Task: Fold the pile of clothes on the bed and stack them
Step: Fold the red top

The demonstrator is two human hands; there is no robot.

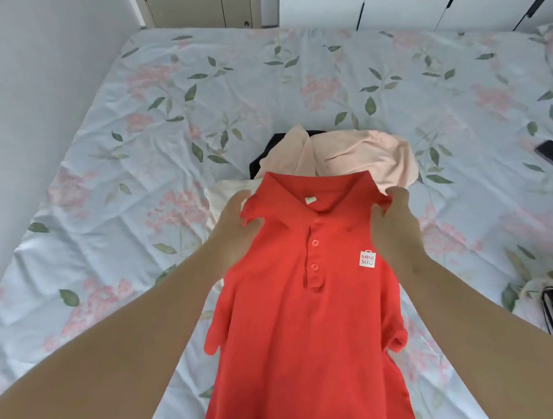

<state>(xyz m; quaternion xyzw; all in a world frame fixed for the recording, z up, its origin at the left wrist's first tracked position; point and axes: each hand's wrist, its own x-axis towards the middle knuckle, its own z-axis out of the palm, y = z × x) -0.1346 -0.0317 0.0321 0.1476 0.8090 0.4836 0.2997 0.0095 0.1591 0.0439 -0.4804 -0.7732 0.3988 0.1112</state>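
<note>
The left grip (233,227) and right grip (395,228) each pinch a shoulder of the red button-front polo shirt (301,342), holding it front-up over the pale-blue floral bed sheet (126,139). Just beyond its collar lies a crumpled peach garment (364,157) over black cloth (259,167)

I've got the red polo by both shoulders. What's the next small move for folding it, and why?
Probably lay the red polo flat on the bare sheet on your side of the pile. Your left hand and right hand grip its shoulders, and it is unfolded with sleeves loose, so it needs a surface first.
</note>
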